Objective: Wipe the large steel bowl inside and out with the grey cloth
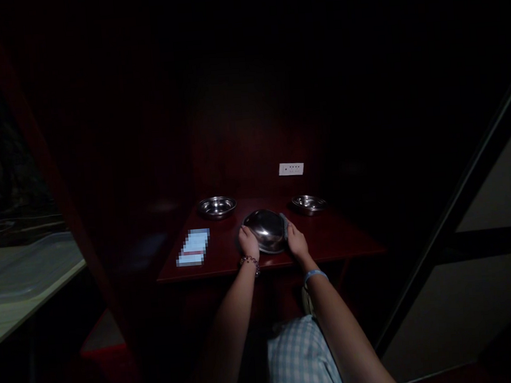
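A shiny metal basin [265, 231] is held tilted just over the front part of the dark red table, its rounded outer side seemingly toward me. My left hand [249, 242] grips its left rim, fingers curled mostly out of sight behind it. At the right rim, my right hand [297, 241] is closed on a greyish cloth [284, 223] pressed against the metal. Two similar metal basins stand farther back on the table: one at the left [217, 207], one at the right [309, 204].
The red table [330, 244] meets a dark back wall bearing a white socket panel [291, 169]. A pixelated bright phone-like rectangle [193, 247] lies at the table's left. Beyond a partition at far left, a pale table [67, 276] carries a clear tray [35, 265].
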A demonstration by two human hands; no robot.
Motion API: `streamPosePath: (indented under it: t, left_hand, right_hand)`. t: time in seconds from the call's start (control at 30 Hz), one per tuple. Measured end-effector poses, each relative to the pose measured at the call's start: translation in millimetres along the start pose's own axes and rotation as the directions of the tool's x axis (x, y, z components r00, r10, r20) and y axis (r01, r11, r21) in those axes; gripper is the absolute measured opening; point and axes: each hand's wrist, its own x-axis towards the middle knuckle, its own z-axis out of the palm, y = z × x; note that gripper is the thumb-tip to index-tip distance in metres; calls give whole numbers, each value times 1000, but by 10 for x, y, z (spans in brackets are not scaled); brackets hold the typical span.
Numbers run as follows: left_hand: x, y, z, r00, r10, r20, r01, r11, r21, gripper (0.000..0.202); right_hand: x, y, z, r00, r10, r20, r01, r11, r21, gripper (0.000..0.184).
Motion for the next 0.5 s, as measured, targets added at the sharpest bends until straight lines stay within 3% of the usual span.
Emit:
streamPosePath:
  t: [0.5]
  left_hand:
    - [-24,50,-8,998,-57,25,58,996,-65,42]
  right_hand:
    - [15,1,-48,1000,-5,-4,5,996,84,58]
